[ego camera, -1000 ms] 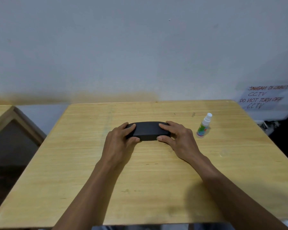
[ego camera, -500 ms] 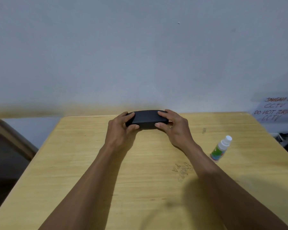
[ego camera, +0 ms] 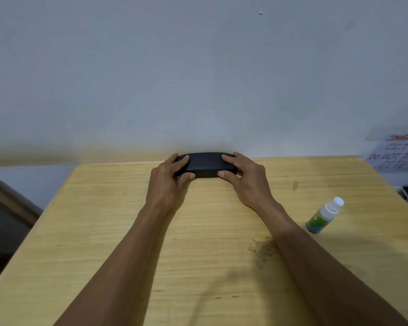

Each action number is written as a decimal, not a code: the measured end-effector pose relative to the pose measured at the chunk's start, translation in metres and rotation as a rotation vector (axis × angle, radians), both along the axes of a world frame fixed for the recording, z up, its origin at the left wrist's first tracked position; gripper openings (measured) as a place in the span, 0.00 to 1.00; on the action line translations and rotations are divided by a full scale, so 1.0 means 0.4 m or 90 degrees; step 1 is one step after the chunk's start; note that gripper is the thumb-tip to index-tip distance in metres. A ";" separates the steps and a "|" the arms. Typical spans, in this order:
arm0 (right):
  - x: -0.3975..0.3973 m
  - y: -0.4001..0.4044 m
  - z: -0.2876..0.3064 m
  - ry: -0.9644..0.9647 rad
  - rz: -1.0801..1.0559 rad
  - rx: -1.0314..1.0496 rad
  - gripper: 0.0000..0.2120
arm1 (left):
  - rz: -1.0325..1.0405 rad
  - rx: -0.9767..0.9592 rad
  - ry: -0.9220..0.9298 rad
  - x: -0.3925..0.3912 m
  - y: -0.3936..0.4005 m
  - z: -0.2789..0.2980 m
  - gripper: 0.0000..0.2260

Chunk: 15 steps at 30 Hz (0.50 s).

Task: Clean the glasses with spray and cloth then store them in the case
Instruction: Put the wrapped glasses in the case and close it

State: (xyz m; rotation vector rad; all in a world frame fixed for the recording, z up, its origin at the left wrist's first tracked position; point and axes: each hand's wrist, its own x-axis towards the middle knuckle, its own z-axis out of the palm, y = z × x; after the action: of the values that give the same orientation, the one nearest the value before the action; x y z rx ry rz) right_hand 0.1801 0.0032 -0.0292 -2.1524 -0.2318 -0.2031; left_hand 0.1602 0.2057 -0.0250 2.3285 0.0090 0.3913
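Head view: pale wooden table (ego camera: 104, 231) against grey wall (ego camera: 198, 67); left hand (ego camera: 167, 184) and right hand (ego camera: 247, 182) grip closed, curved matte black case (ego camera: 205, 164); small white-capped spray bottle (ego camera: 324, 216) well right.

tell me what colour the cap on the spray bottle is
White; the spray bottle's cap shows clearly in the head view.

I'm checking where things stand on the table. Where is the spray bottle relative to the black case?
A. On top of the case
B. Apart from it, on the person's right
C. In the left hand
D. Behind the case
B: the spray bottle stands alone on the table, right of the case held at both ends by the left hand and right hand.
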 end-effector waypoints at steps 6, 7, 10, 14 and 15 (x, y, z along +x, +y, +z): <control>0.009 0.000 -0.014 0.003 -0.005 -0.003 0.23 | -0.002 0.015 -0.003 0.003 -0.001 -0.005 0.23; 0.011 0.000 -0.019 0.005 -0.006 -0.001 0.23 | -0.002 0.019 -0.003 0.003 -0.001 -0.005 0.23; 0.019 -0.002 -0.029 0.005 -0.012 -0.004 0.23 | -0.002 0.023 -0.003 0.002 -0.001 -0.006 0.23; 0.020 -0.001 -0.031 0.007 -0.014 -0.009 0.24 | -0.005 0.018 -0.001 -0.002 -0.002 -0.005 0.24; 0.018 -0.001 -0.032 0.008 -0.013 -0.012 0.25 | -0.008 0.015 0.001 -0.004 -0.001 -0.005 0.25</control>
State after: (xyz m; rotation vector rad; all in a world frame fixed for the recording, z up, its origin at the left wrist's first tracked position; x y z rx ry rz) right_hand 0.1874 0.0027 -0.0420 -2.1756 -0.2045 -0.1992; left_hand 0.1585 0.2051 -0.0271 2.3518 -0.0090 0.3858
